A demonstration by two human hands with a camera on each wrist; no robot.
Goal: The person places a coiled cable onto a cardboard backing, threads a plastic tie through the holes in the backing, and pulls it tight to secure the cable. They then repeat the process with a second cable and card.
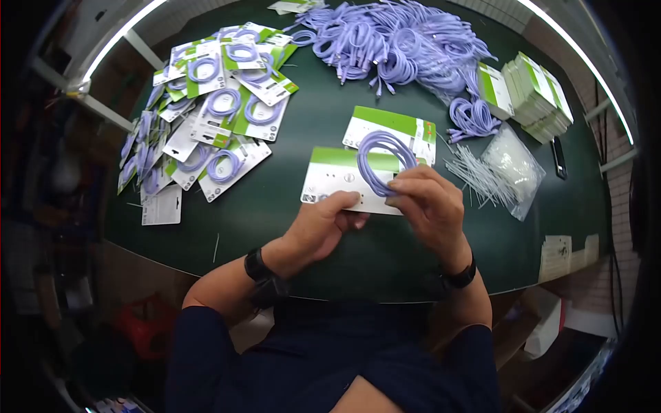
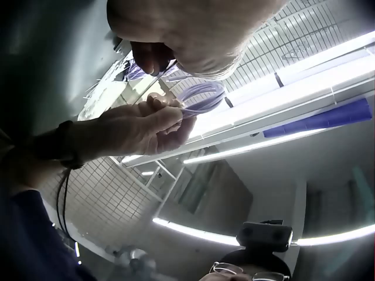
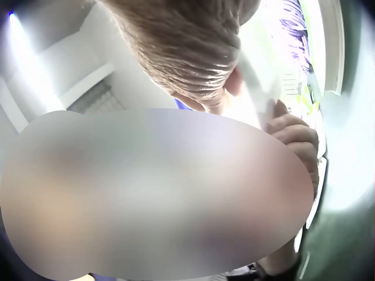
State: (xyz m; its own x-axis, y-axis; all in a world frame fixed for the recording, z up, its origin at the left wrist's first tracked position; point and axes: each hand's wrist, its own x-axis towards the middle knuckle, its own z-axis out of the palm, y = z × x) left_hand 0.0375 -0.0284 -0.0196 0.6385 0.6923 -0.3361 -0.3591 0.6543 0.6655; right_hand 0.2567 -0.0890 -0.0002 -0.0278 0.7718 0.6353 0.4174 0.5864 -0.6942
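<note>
Above the green table, the card gripped by the left hand needed steadying, and the cable coil over it, pinched by the right hand, called for a light hold that kept its loops together.

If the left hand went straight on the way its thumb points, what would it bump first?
Probably the coiled purple cable that the right hand pinches. But depth is unclear, so the left hand might pass under it.
</note>
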